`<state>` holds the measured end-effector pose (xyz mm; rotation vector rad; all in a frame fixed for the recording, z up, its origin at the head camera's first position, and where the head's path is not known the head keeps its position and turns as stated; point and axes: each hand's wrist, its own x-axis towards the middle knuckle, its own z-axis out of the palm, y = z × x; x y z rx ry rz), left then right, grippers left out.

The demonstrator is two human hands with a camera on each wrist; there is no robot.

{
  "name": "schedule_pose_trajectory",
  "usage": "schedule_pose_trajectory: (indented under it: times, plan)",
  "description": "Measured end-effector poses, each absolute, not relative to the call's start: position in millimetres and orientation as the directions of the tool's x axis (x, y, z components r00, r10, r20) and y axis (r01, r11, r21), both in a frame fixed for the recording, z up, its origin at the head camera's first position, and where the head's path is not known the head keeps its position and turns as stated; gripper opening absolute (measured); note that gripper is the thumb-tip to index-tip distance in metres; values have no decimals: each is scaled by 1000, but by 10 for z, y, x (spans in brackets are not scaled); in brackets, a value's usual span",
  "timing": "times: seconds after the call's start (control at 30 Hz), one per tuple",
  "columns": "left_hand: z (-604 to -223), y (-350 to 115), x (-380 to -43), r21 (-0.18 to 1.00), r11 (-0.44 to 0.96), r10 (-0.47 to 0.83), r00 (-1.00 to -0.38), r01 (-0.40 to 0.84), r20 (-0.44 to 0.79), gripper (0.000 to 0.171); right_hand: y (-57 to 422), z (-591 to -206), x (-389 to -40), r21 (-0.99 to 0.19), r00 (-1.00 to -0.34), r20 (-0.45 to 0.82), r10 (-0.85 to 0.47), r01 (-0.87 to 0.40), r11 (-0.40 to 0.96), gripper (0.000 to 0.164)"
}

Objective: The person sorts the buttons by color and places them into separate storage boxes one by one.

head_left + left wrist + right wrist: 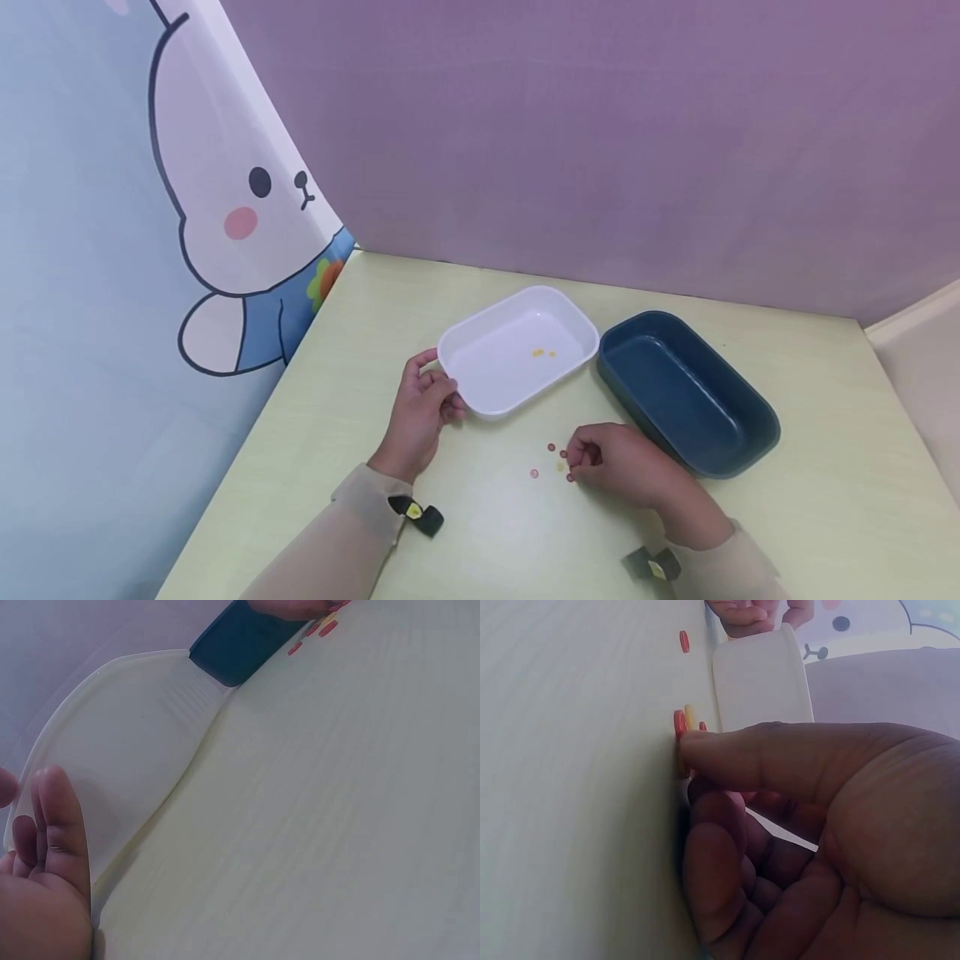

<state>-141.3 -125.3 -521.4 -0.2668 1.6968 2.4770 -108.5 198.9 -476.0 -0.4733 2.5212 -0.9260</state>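
My left hand [423, 408] grips the near left corner of a white rectangular tray [487, 358], thumb at the rim. Two small yellow pieces [537, 353] lie inside it. In the head view my right hand [618, 462] is low over the table, thumb and forefinger together beside a small group of red discs [551, 447] and a yellow disc [560, 467]. The right wrist view shows an orange-tinted small disc [683, 766] at the thumb and forefinger tips, partly hidden by them. A lone red disc [534, 473] lies left of the group.
A dark blue rectangular tray [690, 392] stands right of the white one, close behind my right hand and forearm. The pale table [480, 542] meets a purple backdrop [570, 150] at the back and a cartoon-printed cloth [82, 333] on the left.
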Motion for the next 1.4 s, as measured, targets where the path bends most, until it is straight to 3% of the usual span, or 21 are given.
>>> schedule_pose_trajectory:
  times: [1.4]
  plan:
    - [-5187,-1251,-1394,913,-344,-1,-972,-219,-234,56,2000,-4744,-1073,-691,-882,-245,-403,-132,711,19]
